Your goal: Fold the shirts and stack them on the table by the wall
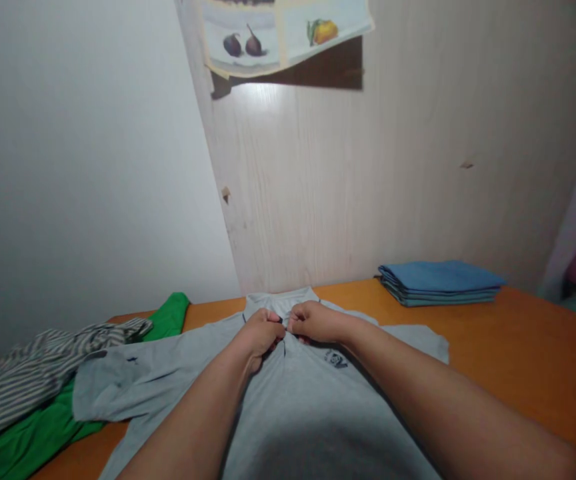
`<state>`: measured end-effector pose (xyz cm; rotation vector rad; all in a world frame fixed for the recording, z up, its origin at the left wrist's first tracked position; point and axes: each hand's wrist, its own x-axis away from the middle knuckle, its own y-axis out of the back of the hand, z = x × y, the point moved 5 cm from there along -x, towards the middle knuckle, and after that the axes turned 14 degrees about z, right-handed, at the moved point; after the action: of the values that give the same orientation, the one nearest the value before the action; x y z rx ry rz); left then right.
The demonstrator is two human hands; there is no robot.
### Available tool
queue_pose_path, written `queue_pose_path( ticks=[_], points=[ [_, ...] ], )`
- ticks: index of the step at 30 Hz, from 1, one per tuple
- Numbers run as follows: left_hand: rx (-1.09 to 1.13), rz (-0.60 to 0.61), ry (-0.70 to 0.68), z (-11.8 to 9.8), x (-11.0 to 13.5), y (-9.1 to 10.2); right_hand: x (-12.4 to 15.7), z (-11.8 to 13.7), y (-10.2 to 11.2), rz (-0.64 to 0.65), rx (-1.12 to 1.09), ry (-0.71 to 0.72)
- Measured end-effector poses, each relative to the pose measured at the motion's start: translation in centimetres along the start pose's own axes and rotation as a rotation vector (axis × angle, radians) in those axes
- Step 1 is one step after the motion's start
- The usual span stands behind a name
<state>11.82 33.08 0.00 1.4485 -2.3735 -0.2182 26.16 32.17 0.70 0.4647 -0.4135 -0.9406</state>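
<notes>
A light grey collared shirt (313,393) lies spread front side up, its collar toward the wall and its sleeves out to both sides. A small dark logo marks its chest. At the front opening just below the collar, my left hand (264,333) pinches the shirt's edge. Close beside it, my right hand (311,321) pinches the other edge of the same opening. Fingertips of both hands almost meet there. Whatever small part sits between them, such as a button, is hidden by the fingers.
To the left lie a striped garment (28,380) and a green garment (168,317), partly under the shirt's sleeve. A folded stack of blue cloth (441,280) rests at the back right of the orange table (523,373). Fruit pictures (288,40) hang on the wall behind.
</notes>
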Motion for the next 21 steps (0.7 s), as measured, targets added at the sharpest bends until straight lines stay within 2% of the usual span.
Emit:
queue_pose_path(
  ticks=[7, 13, 21],
  points=[
    [-0.011, -0.038, -0.12, -0.23, -0.12, -0.56, -0.15, -0.53, -0.08, -0.019, -0.058, -0.079],
    [-0.291, 0.003, -0.341, -0.35, -0.53, -0.69, -0.48, -0.79, -0.1, -0.015, -0.108, -0.108],
    [-0.547, 0.011, -0.414, -0.95, 0.05, -0.37, -0.17, -0.8, 0.01, -0.028, -0.142, -0.107]
  ],
)
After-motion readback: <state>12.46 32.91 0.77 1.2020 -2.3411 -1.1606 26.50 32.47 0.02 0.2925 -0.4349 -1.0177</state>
